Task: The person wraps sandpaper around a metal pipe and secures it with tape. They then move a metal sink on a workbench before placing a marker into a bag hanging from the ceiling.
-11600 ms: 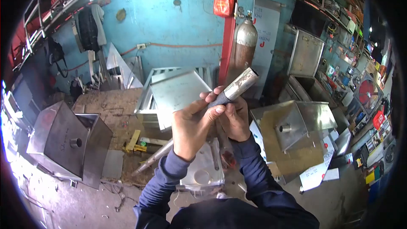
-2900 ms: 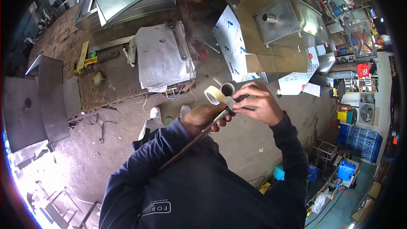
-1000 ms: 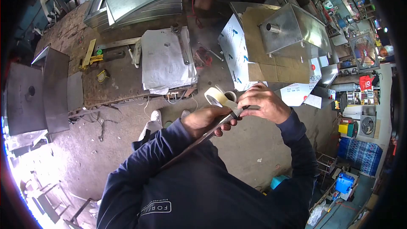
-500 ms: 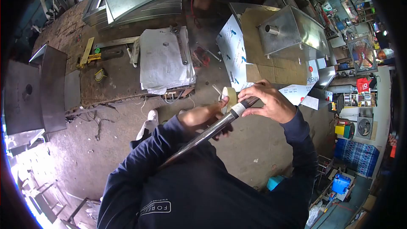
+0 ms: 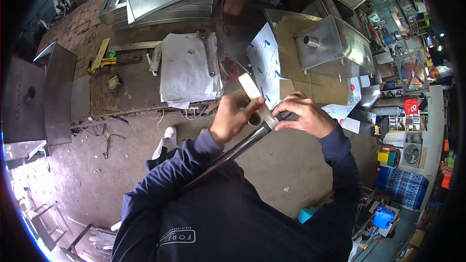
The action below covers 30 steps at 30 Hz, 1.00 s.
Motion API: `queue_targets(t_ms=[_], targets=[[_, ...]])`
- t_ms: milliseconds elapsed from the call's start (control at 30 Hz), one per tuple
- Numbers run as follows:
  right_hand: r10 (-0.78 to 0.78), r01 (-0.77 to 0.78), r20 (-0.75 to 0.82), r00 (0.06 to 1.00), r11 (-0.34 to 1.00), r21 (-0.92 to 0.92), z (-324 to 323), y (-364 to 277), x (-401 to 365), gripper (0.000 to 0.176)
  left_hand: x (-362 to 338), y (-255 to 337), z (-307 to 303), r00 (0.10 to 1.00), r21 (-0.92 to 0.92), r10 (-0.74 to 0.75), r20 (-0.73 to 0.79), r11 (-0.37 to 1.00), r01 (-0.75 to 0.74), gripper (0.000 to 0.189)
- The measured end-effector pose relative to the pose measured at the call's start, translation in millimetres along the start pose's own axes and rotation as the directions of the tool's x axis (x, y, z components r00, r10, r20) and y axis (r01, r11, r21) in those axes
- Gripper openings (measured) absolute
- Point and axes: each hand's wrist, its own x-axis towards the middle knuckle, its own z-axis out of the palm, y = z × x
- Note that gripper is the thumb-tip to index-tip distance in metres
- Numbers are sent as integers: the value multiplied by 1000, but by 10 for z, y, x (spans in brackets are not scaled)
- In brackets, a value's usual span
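Note:
A shiny metal tube (image 5: 232, 153) runs diagonally in front of my chest, its lower end lost against the dark shirt. Pale tape wraps the tube near its upper end, between my two hands. My left hand (image 5: 231, 119) grips a cream roll of tape (image 5: 248, 86), with the thumb lying across it and the roll close against the tube. Fingers and thumb of my right hand (image 5: 308, 118) close around the tube's upper end beside the wrapped band.
A workbench (image 5: 141, 90) ahead carries a stack of white sheets (image 5: 187, 70), a wrench (image 5: 208, 56) and a tape measure (image 5: 113, 83). At right, a steel box with a pipe stub (image 5: 335, 43) sits on cardboard (image 5: 318, 87). A metal cabinet (image 5: 58, 97) stands left.
My left hand has turned and moved up and left, bringing the tape roll from upright to slanted across the tube. My right hand stays on the tube's end, its fingers slightly shifted.

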Motion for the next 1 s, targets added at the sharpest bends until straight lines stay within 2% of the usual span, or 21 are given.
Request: queue_targets(t_ms=[33,67,100,133,200,267,300,367,400,467,500,567,700,767,800,833,867,900,933,1000], targets=[[-7,7,7,1000,1000,19,-2,23,17,36,13,4,21,998,63,20,-67,998,-16,30],[-13,12,11,1000,1000,18,-13,19,24,36,34,-55,45,997,62,22,-73,998,-17,30],[-7,7,0,1000,1000,20,-29,8,27,35,68,-165,68,967,137,210,-143,972,-191,29],[0,0,-15,1000,1000,23,-38,2,33,34,76,-160,78,899,225,393,-192,910,-349,29],[-10,11,-33,999,1000,23,-36,-5,35,34,60,-170,83,912,262,359,-196,916,-304,25],[-25,26,-45,999,1000,16,-69,-8,53,34,81,-171,101,863,279,455,-220,877,-391,24],[-21,21,-35,999,1000,7,-80,-15,60,35,84,-171,104,863,278,455,-219,877,-392,24],[-19,19,-25,1000,1000,1,-90,-25,72,35,76,-167,90,910,252,351,-221,922,-294,23],[-27,27,-25,999,1000,-8,-94,-24,79,35,82,-176,77,909,254,353,-223,921,-295,23],[-32,32,-27,999,999,-14,-98,-37,88,35,84,-191,60,968,248,171,-182,961,-123,25],[9,-9,-9,1000,1000,-1,-104,-59,89,37,74,-201,54,969,249,169,-178,961,-121,25],[49,-49,9,999,999,7,-97,-66,93,38,59,-151,43,995,169,-24,-92,985,40,28],[33,-33,3,999,999,26,-64,-76,97,41,45,-247,67,996,138,-83,-32,987,86,29],[15,-15,18,1000,1000,8,-61,-79,110,43,42,-288,56,935,80,-308,175,951,298,27],[17,-17,38,999,1000,0,-52,-74,92,43,47,-420,30,935,79,-309,174,951,300,27],[17,-17,57,998,1000,-13,-56,-69,83,42,82,-629,-18,893,-16,-160,421,983,183,26],[18,-17,61,998,1000,-13,-55,-84,68,42,72,-706,-57,781,-141,13,625,985,96,27],[13,-13,85,996,1000,-2,-57,-102,59,41,59,-780,-119,625,-110,-224,748,887,449,34],[2,-2,105,995,1000,5,-71,-107,68,40,63,-799,-122,630,-110,-221,745,890,442,34],[-25,25,141,990,1000,1,-83,-135,32,37,-5,-852,-111,555,-273,13,832,881,388,39]])
